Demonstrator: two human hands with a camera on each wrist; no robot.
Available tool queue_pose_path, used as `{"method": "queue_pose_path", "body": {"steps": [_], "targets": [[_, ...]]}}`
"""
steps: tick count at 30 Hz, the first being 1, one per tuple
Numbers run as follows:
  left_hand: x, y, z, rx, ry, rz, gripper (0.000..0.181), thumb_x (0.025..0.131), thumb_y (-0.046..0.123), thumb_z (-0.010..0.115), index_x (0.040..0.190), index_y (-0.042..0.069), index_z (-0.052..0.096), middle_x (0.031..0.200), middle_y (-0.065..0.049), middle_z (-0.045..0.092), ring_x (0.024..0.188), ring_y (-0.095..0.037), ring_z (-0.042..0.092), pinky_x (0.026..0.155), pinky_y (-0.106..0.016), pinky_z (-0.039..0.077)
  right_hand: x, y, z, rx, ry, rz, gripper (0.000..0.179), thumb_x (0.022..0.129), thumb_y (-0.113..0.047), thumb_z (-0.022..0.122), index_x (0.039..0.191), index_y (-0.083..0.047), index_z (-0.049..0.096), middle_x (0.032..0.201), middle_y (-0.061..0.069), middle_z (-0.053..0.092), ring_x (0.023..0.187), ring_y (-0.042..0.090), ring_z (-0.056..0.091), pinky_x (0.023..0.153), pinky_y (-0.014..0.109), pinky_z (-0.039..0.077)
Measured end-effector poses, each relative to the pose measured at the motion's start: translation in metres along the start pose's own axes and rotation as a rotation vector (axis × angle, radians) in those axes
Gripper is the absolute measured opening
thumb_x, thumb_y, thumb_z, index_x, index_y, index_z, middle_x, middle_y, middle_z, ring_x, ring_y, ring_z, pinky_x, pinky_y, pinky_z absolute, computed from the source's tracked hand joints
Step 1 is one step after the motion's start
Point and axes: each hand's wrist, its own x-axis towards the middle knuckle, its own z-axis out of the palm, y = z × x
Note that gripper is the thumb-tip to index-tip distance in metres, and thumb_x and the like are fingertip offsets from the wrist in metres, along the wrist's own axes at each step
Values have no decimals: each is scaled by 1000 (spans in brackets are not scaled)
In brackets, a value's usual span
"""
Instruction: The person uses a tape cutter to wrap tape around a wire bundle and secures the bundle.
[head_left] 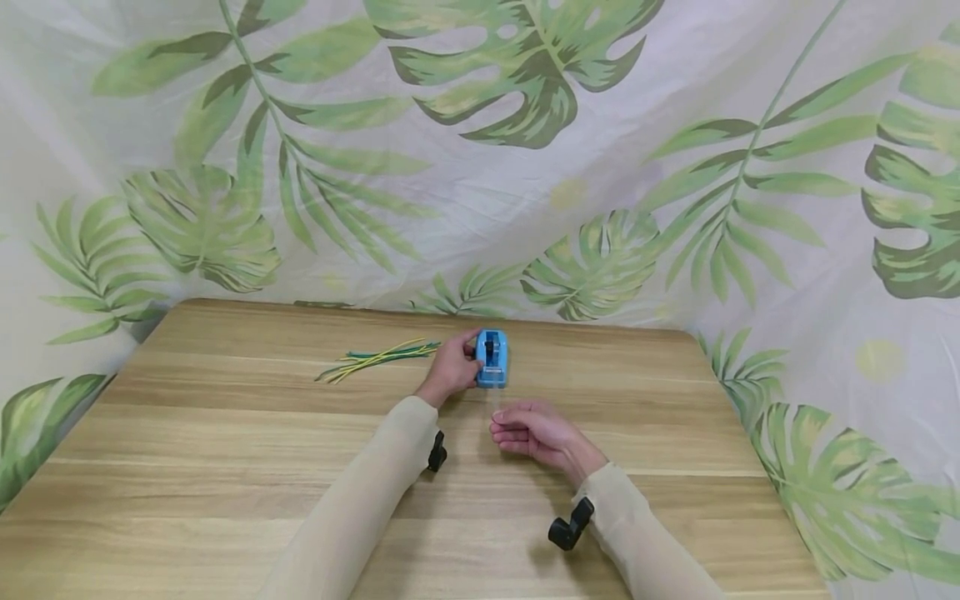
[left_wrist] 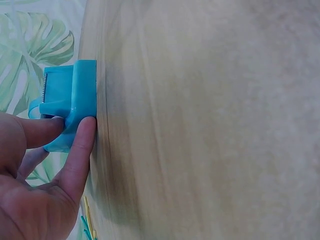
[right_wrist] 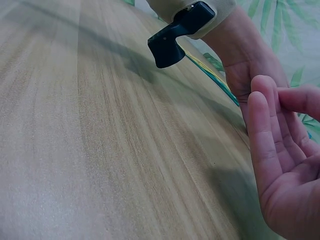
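Note:
A blue tape dispenser (head_left: 503, 354) stands near the far edge of the table. My left hand (head_left: 452, 365) grips its left side; in the left wrist view the thumb and fingers (left_wrist: 82, 145) lie against the blue body (left_wrist: 85, 92), below a toothed cutting edge. A short strip of clear tape (head_left: 495, 400) runs from the dispenser's front toward me. Its near end is between the thumb and fingertips of my right hand (head_left: 542, 433). In the right wrist view, that right hand (right_wrist: 287, 165) pinches thumb to finger, and the tape itself hardly shows.
Several thin yellow and green strands (head_left: 382, 358) lie in a loose bunch left of the dispenser. The wooden table (head_left: 225, 467) meets a leaf-patterned cloth (head_left: 480, 192) at its far edge. A black camera mount (head_left: 572, 525) sits on the right sleeve.

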Motion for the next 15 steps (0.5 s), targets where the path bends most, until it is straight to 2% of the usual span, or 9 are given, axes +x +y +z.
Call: {"method": "queue_pose_path", "body": {"steps": [4,10,15], "targets": [[1,0,0,3,1,-5,67,93,-6,65,153,16,44,125,-19,58,88,-27,63,60,-27,57,-1,0,0,2,-6,-6,7,96,-2,62,101,2,67,85,8,74,75,14,71,72,28,58],[1,0,0,-2,3,-12,67,93,-6,65,153,17,45,125,-19,57,83,-25,63,60,-27,57,-4,0,0,5,-28,-11,9,97,-2,61,95,-3,70,86,8,74,75,13,71,71,27,58],[0,1,0,-6,3,-12,67,93,-6,65,153,17,45,124,-18,57,80,-25,63,59,-28,56,-7,0,1,6,-46,-12,10,98,-1,60,100,1,69,86,8,74,75,13,71,71,27,58]]}}
